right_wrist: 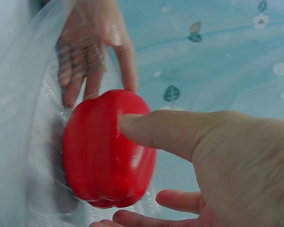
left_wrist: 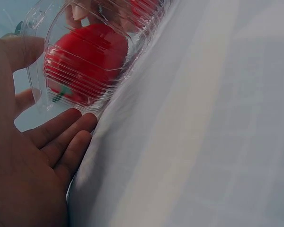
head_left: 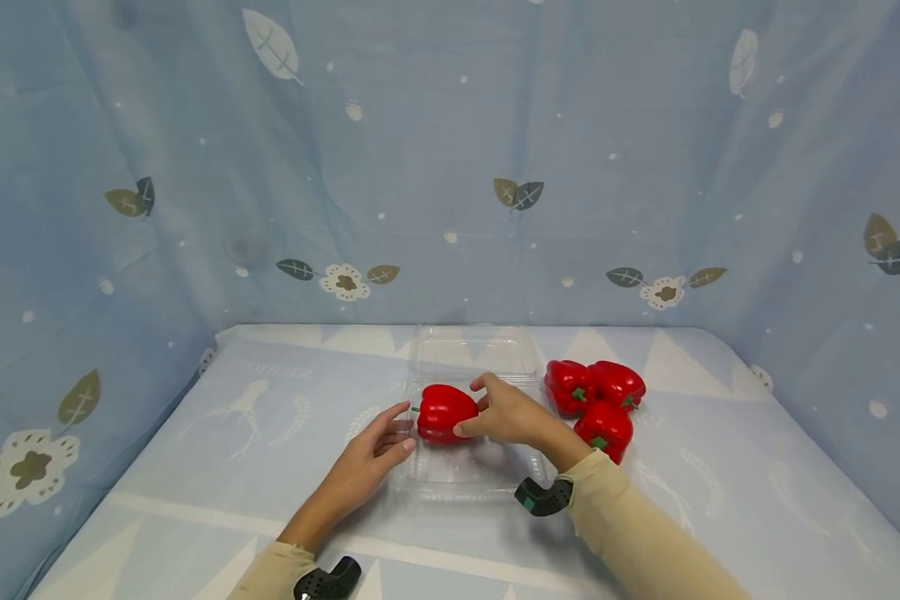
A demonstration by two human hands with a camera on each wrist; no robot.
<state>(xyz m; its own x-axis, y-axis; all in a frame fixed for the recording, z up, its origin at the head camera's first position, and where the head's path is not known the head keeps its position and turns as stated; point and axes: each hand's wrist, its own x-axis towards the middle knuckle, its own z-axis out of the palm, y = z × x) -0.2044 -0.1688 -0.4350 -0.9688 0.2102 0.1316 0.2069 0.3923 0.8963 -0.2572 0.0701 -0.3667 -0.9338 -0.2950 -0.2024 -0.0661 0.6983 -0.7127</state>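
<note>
A red bell pepper [head_left: 442, 414] with a green stem lies on its side in a clear plastic clamshell box [head_left: 457, 487], its stem toward the left wall. My right hand [head_left: 506, 410] is over the box, its thumb on the pepper's side. In the right wrist view the other fingers [right_wrist: 180, 201] spread out beside the pepper [right_wrist: 106, 149]. At the box's left wall is my left hand [head_left: 371, 457], thumb by the rim and the lower fingers [left_wrist: 68, 142] extended along the outside. Through the ribbed wall the pepper [left_wrist: 87, 61] shows in the left wrist view.
The box's clear lid [head_left: 476, 350] is folded back at the far side. Several more red bell peppers [head_left: 603, 427] are clustered right of the box. A pale patterned cloth [head_left: 270, 467] covers the table, and a blue printed curtain [head_left: 435, 167] hangs behind and at both sides.
</note>
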